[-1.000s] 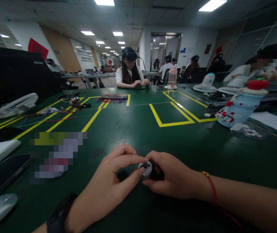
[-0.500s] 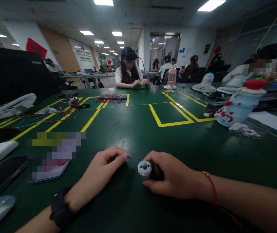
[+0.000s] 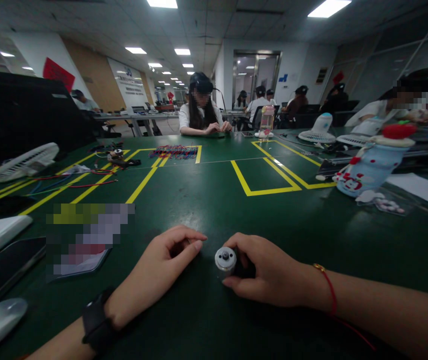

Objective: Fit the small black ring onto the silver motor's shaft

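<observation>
My right hand (image 3: 270, 272) grips a small silver electric motor (image 3: 225, 261) between thumb and fingers. The motor stands upright at the table's surface, its round end with a short central shaft and two dark holes facing up. My fingers partly hide its far side. To the left of the motor, my left hand (image 3: 172, 257) rests on the green table (image 3: 214, 210) with nothing visible in it. Its index finger reaches toward the motor without touching it. The thumb lies a little apart below that finger, and the other fingers are partly hidden.
At left lie a computer mouse (image 3: 0, 320), a phone-like dark slab (image 3: 7, 272) and a clear plastic sleeve (image 3: 82, 265). Farther off are bundled wires (image 3: 174, 152) and a white fan (image 3: 24, 162). A blue bottle (image 3: 373, 167) stands right. Across the table sits a person (image 3: 202, 107).
The left hand has shifted slightly right toward the motor, its index finger a bit more extended. My right hand keeps its grip. The whole view has moved slightly.
</observation>
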Demonstrator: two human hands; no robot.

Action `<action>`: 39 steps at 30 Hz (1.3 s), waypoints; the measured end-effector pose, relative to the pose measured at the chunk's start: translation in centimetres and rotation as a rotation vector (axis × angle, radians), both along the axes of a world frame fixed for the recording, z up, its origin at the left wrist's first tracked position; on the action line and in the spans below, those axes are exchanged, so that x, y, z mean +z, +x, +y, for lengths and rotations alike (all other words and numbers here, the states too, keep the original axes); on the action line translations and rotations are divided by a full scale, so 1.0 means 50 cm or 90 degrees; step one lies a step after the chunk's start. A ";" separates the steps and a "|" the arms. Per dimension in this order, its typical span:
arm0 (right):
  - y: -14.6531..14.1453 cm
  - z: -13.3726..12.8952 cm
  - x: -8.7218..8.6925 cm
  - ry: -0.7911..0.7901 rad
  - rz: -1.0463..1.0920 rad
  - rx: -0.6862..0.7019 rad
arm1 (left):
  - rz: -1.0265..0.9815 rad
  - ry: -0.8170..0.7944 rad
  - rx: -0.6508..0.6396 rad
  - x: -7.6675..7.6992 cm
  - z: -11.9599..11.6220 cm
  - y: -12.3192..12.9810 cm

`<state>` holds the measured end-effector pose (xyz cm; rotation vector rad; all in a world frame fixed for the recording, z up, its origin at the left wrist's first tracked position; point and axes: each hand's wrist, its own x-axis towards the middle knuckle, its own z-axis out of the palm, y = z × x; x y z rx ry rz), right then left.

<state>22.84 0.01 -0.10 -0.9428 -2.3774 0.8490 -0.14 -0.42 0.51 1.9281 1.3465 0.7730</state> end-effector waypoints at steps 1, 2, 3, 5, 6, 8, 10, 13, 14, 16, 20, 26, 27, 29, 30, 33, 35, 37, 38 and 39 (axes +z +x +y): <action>0.000 0.000 -0.001 0.001 -0.001 -0.001 | 0.001 0.016 -0.021 0.001 -0.004 0.003; 0.000 0.001 -0.002 0.003 -0.001 -0.001 | 0.000 0.032 -0.043 0.003 -0.008 0.008; -0.001 0.001 -0.003 0.005 0.000 0.001 | -0.004 0.049 -0.064 0.005 -0.012 0.013; -0.001 0.002 -0.003 0.009 -0.001 0.008 | -0.011 0.075 -0.102 0.010 -0.021 0.025; -0.001 0.002 -0.003 0.010 -0.003 0.011 | -0.013 0.083 -0.114 0.013 -0.025 0.030; -0.001 0.003 -0.002 0.012 -0.007 0.016 | -0.015 0.097 -0.122 0.017 -0.031 0.040; -0.001 0.003 -0.003 0.012 -0.009 0.017 | -0.019 0.114 -0.114 0.018 -0.034 0.047; -0.001 0.005 -0.004 0.017 -0.010 0.014 | -0.039 0.128 -0.093 0.019 -0.034 0.051; -0.001 0.005 -0.004 0.018 -0.011 0.013 | -0.049 0.126 -0.084 0.019 -0.033 0.051; -0.001 0.006 -0.005 0.022 -0.007 0.011 | -0.071 0.117 -0.063 0.021 -0.031 0.048; -0.002 0.004 -0.004 0.022 0.007 0.015 | -0.088 0.087 -0.026 0.025 -0.027 0.030; 0.001 0.001 -0.005 0.000 0.013 0.007 | 0.016 0.039 -0.098 0.004 -0.007 -0.007; 0.001 0.001 -0.006 -0.003 0.013 0.004 | 0.035 0.036 -0.120 -0.002 -0.003 -0.010; 0.003 0.002 -0.007 -0.011 0.011 0.001 | 0.066 0.047 -0.149 -0.016 0.002 -0.011; 0.003 0.002 -0.008 -0.014 0.009 0.000 | 0.080 0.055 -0.158 -0.022 0.004 -0.011; 0.004 0.003 -0.008 -0.020 0.004 0.001 | 0.127 0.076 -0.173 -0.032 0.004 -0.008; 0.004 0.003 -0.006 -0.021 0.003 0.003 | 0.153 0.077 -0.179 -0.032 0.003 -0.007; 0.003 0.003 -0.005 -0.021 0.006 0.005 | 0.157 0.070 -0.184 -0.027 0.004 -0.007; 0.003 0.002 -0.004 -0.017 0.007 0.003 | 0.148 0.062 -0.184 -0.024 0.005 -0.007; 0.003 0.002 -0.003 -0.017 0.006 0.002 | 0.134 0.049 -0.181 -0.020 0.006 -0.009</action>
